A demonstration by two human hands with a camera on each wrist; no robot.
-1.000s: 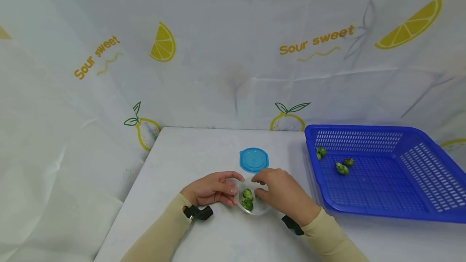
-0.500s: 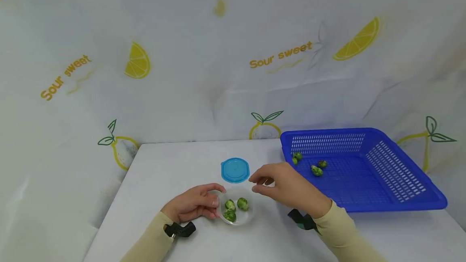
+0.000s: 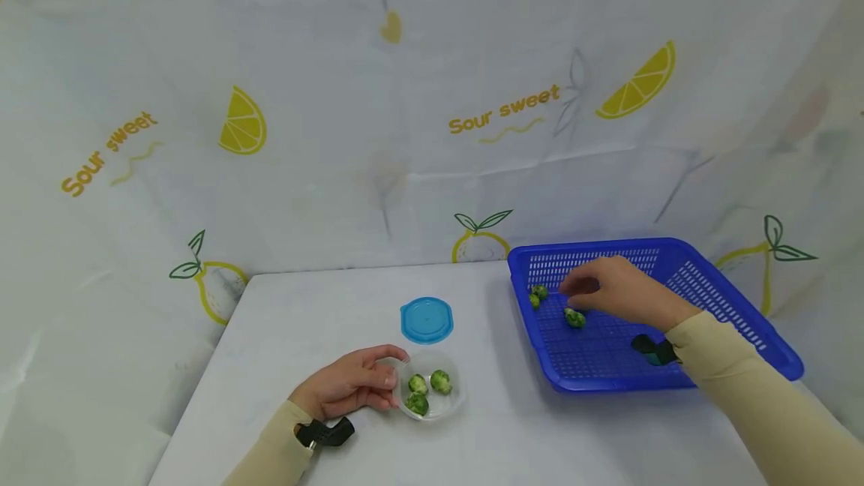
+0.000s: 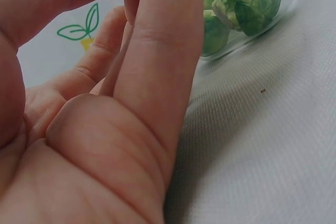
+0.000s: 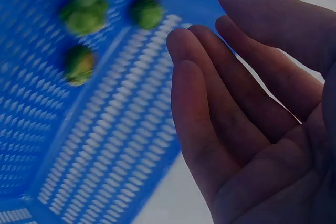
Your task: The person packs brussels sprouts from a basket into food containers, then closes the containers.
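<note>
My left hand (image 3: 354, 382) holds the left side of a small clear plastic container (image 3: 455, 399), thumb at its rim and index finger along the far side. Three Brussels sprouts (image 3: 441, 382) lie in it; two of them show beyond the fingers in the left wrist view. Over the blue basket (image 3: 594, 370) hangs my right hand (image 3: 621, 292), fingers loosely bent and holding nothing. Close below its fingertips lies a Brussels sprout (image 3: 575, 318), with a darker sprout (image 5: 80, 64) beside it in the right wrist view. Two more sprouts (image 3: 540, 292) sit by the basket's left wall.
A blue lid (image 3: 427, 319) lies flat on the white table (image 3: 324, 313), just behind the container. The basket's raised walls stand at the right. Behind the table hangs a white lemon-print cloth (image 3: 337, 193).
My right hand has left the container, where a third sprout now shows, and moved right over the basket. My left hand stays at the container. The head view has shifted.
</note>
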